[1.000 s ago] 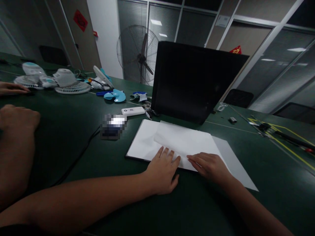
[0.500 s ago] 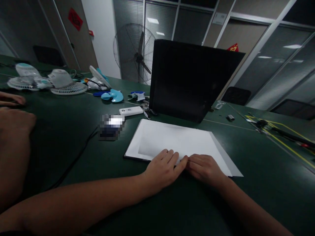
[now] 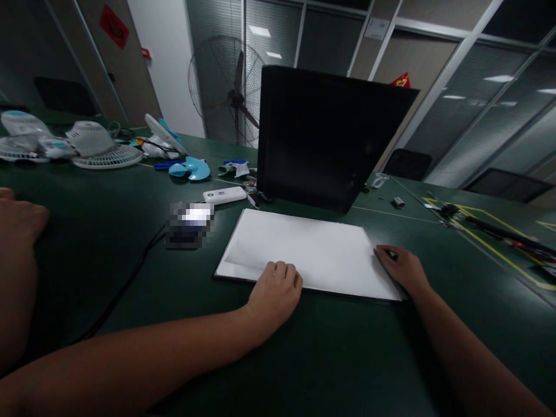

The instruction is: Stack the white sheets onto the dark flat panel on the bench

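White paper sheets (image 3: 304,246) lie on the table in a stack with a thin dark edge beneath. My left hand (image 3: 277,292) rests at the near edge of the stack, its fingers curled over the paper; the thumb is mostly hidden. At the right edge, my right hand (image 3: 403,269) pinches the paper's side between thumb and fingers, leaving a small gap inside the curl. A slight shadowed bend shows in the top sheet to the left of my left hand. Just behind the paper a large black panel (image 3: 334,139) stands upright, leaning a little.
A white handheld device (image 3: 225,195) and a blurred-out object (image 3: 190,225) with a black cable lie left of the paper. Farther back are a blue fan blade (image 3: 190,168) and white fan parts (image 3: 106,155). Another person's arm (image 3: 19,231) rests at far left.
My right hand has left my left hand's side and moved to the paper's right edge. The sheet that stuck out there now lines up with the stack. My left hand's fingers have curled in more.
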`<state>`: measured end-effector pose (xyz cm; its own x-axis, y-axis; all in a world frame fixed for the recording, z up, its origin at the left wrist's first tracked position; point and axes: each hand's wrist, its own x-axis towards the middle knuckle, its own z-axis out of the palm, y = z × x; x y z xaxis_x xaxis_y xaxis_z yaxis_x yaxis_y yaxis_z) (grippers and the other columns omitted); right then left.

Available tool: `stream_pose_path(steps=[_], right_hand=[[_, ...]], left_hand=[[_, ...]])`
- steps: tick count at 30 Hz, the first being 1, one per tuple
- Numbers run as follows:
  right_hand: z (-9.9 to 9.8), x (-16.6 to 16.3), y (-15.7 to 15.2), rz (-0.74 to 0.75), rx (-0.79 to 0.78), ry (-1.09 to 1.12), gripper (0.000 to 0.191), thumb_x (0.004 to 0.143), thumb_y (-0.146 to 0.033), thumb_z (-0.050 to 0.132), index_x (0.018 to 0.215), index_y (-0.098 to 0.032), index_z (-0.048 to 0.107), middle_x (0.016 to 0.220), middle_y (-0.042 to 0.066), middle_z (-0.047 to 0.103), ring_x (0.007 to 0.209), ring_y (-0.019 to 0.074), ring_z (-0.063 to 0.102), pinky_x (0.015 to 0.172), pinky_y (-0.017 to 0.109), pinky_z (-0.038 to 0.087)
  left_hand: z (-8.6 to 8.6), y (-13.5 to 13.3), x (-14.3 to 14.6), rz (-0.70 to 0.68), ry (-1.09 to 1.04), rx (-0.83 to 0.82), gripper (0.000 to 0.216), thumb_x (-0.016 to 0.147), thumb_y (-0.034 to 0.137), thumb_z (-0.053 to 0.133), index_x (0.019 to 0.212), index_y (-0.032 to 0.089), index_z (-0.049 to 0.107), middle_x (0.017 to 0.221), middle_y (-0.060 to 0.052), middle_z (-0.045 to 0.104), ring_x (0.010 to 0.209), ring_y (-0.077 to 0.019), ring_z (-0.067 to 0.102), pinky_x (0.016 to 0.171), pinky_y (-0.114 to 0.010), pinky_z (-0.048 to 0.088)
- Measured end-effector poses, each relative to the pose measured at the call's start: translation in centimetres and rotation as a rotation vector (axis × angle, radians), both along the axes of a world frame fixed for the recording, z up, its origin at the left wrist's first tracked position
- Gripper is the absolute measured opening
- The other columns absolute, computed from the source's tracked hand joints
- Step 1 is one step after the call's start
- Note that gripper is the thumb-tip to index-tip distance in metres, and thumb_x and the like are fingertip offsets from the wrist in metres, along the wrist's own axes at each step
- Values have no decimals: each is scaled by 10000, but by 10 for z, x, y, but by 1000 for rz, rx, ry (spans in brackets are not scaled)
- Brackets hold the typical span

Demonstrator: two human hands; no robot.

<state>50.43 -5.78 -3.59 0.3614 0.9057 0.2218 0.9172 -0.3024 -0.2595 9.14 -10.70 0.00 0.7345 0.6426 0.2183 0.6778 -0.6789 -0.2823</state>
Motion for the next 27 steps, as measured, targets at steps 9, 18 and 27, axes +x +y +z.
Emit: stream_pose_path(steps=[9,18,27], right_hand=[[-5,-17,-2,104,55,-23,520,943,-545,504,1222,-226,806,1138,110,790,874,259,716,802,369,516],[-3,-20,-3,73,64,-25,521,953,-539,495,1256,-238,795,1060,93,802,795,243,713,750,356,505],[-4,-41,-3,-14,-8,-36,668,964,-557,454,1404,-105,673,1345,194,715,1198,367,688,1012,471,520]], left_hand=[[-12,4,-1,-72,0,43,461,1067,208,390,1446,72,614,1442,-239,631,1261,-384,634,1031,-535,479],[-11,5,0,-132,10,-110,447,1064,179,417,1480,157,578,1460,-213,633,1254,-355,654,998,-509,510],[-14,12,-4,-63,-53,-293,628,1032,274,518,1643,287,373,1667,-176,426,1509,-443,420,1185,-674,343]])
